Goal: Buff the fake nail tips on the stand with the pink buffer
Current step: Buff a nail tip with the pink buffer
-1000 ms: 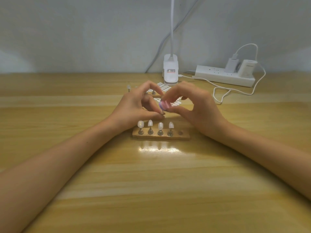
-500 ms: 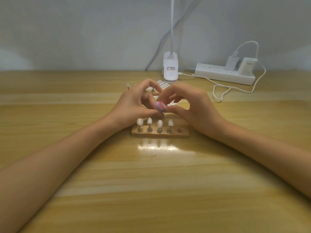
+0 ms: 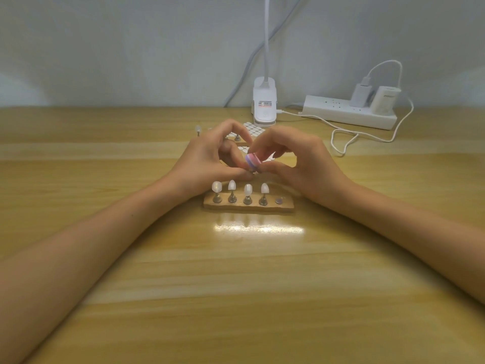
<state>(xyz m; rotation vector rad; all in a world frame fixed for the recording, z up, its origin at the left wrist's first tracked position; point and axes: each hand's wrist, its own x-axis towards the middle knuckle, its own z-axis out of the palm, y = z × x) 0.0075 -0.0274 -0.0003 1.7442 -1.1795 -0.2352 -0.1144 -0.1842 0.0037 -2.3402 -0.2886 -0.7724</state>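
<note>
A wooden stand (image 3: pixel 286 206) lies on the table with several white nail tips (image 3: pixel 231 185) upright on metal pegs; its rightmost slot (image 3: pixel 279 200) holds no tip. Just behind and above it, my right hand (image 3: pixel 309 164) pinches the pink buffer (image 3: pixel 252 162) between thumb and fingers. My left hand (image 3: pixel 204 158) meets it from the left, thumb and fingers pinching a small peg right under the buffer. The tip on that peg is hidden by the buffer and fingers.
Behind the hands lie a sheet of white sticker dots (image 3: pixel 254 128), a loose nail-tip peg (image 3: pixel 198 129) and another peg (image 3: pixel 237 137). A white clip lamp base (image 3: pixel 264 103), power strip (image 3: pixel 346 115) and looping cable (image 3: pixel 341 143) sit at the back.
The buffer has shifted slightly left and back in my right hand's pinch. Both hands stay together behind the stand.
</note>
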